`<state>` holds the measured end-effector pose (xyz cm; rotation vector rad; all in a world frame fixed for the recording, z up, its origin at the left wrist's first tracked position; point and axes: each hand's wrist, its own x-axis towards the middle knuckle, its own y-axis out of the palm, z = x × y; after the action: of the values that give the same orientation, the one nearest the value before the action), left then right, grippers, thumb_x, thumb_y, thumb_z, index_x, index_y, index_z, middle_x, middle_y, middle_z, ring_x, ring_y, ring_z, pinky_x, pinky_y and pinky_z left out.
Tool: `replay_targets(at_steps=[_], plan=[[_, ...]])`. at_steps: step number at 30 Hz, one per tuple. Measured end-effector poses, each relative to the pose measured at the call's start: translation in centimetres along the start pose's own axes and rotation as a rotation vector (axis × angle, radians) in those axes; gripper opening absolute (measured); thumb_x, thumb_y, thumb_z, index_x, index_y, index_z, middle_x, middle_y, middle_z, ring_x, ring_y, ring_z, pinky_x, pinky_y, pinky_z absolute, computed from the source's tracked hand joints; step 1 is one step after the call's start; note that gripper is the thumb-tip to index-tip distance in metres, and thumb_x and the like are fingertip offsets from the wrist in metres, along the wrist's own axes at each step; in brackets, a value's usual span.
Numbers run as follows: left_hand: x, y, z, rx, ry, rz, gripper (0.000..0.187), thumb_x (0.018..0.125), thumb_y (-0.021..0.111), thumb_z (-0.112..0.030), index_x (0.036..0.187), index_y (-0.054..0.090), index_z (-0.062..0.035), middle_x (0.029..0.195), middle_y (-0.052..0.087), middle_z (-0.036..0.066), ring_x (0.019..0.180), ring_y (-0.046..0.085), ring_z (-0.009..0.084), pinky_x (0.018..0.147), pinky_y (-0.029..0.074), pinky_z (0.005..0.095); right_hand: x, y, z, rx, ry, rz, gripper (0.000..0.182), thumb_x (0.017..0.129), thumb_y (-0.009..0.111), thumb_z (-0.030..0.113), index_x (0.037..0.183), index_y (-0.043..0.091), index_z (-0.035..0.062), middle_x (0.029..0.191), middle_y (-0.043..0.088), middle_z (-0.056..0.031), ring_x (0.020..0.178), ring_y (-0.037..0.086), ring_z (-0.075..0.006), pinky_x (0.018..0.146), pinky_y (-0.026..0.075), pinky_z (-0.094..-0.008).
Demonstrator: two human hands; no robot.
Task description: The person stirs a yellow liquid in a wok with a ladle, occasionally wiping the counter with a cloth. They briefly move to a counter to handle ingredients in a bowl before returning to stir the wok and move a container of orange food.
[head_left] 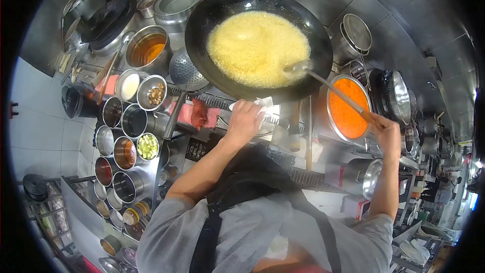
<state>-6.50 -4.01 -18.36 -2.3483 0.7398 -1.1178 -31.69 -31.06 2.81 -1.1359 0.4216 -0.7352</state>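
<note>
A large black wok [202, 65] holds a bubbling, pale yellow mass [252, 45]. My right hand [386, 136] is closed round the wooden end of a long-handled ladle [333, 88]. The ladle's metal head sits in the right side of the yellow mass, slightly blurred. At the wok's near rim, my left hand [246, 121] grips a white cloth [265, 105]; whether the cloth also wraps a wok handle is hidden. Under the ladle's handle stands a metal pot of orange liquid [346, 114].
Left of the wok are a perforated skimmer [186, 71], a pot of amber liquid [147, 50] and several metal containers, one with chopped green pieces [148, 146]. A round strainer [357, 31] and stacked bowls [400, 96] stand at right. Tiled wall rises behind.
</note>
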Motion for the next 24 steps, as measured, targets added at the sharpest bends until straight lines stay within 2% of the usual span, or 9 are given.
replay_targets(at_steps=[1,2,4,5,7,13,18,24], plan=[[0.1,0.0,0.0,0.001,0.009,0.000,0.013,0.083,0.066,-0.013,0.091,0.064,-0.0026,0.087,0.059,0.014,0.088,0.054,0.0343,0.085,0.043,0.0451,-0.3,0.9,-0.4,0.027,-0.056,0.010,0.032,0.077,0.072,0.006,0.107,0.069,-0.0028,0.092,0.071,-0.0218,0.083,0.072,-0.0244,0.074,0.054,-0.0314],[0.2,-0.1,0.0,0.000,0.007,0.000,0.013,0.083,0.066,-0.013,0.091,0.064,-0.0026,0.087,0.059,0.014,0.088,0.054,0.0343,0.085,0.043,0.0451,-0.4,2.2,-0.7,0.038,-0.128,0.003,0.031,0.077,0.072,0.008,0.107,0.070,-0.0001,0.092,0.070,-0.0230,0.083,0.072,-0.0299,0.075,0.054,-0.0336],[0.2,-0.2,0.0,-0.020,0.008,0.002,0.014,0.084,0.065,-0.013,0.092,0.064,-0.0028,0.086,0.058,0.014,0.087,0.053,0.0343,0.085,0.042,0.0449,-0.5,4.5,0.5,0.012,-0.139,0.046,0.031,0.079,0.070,0.009,0.109,0.070,0.0034,0.092,0.069,-0.0240,0.085,0.070,-0.0355,0.075,0.054,-0.0384],[0.1,-0.2,0.0,-0.018,0.004,0.004,0.014,0.084,0.065,-0.013,0.092,0.064,-0.0028,0.086,0.058,0.014,0.087,0.053,0.0343,0.085,0.042,0.0449,-0.2,6.0,0.4,0.014,-0.139,0.051,0.031,0.079,0.070,0.009,0.109,0.070,0.0034,0.092,0.069,-0.0240,0.085,0.070,-0.0355,0.075,0.054,-0.0384],[0.1,-0.2,0.0,-0.039,-0.005,0.011,0.014,0.084,0.065,-0.014,0.093,0.064,-0.0033,0.086,0.057,0.014,0.087,0.052,0.0344,0.085,0.042,0.0450,0.9,9.3,0.1,-0.050,-0.389,0.075,0.033,0.083,0.067,0.011,0.116,0.068,0.0101,0.090,0.068,-0.0244,0.083,0.067,-0.0396,0.073,0.053,-0.0445],[0.2,-0.4,0.1,-0.007,0.003,0.026,0.016,0.083,0.068,-0.012,0.094,0.065,-0.0019,0.089,0.061,0.013,0.086,0.055,0.0342,0.082,0.044,0.0441,5.1,16.2,3.6,-0.141,-0.362,0.103,0.035,0.092,0.056,0.018,0.127,0.058,0.0201,0.085,0.063,-0.0237,0.078,0.063,-0.0435,0.070,0.051,-0.0521],[0.1,-0.4,0.2,0.006,0.004,0.027,0.016,0.083,0.068,-0.012,0.095,0.066,-0.0019,0.088,0.061,0.013,0.086,0.055,0.0333,0.082,0.044,0.0437,9.8,19.9,5.8,-0.081,-0.405,0.045,0.031,0.093,0.053,0.018,0.125,0.055,0.0201,0.085,0.062,-0.0259,0.079,0.062,-0.0469,0.071,0.050,-0.0555],[-0.2,-0.1,0.3,0.003,0.016,0.008,0.016,0.082,0.068,-0.011,0.096,0.065,-0.0019,0.089,0.061,0.013,0.087,0.056,0.0329,0.082,0.045,0.0435,15.0,20.8,6.0,-0.065,-0.280,-0.002,0.027,0.093,0.052,0.022,0.119,0.058,0.0190,0.091,0.066,-0.0248,0.090,0.062,-0.0458,0.079,0.050,-0.0548]])
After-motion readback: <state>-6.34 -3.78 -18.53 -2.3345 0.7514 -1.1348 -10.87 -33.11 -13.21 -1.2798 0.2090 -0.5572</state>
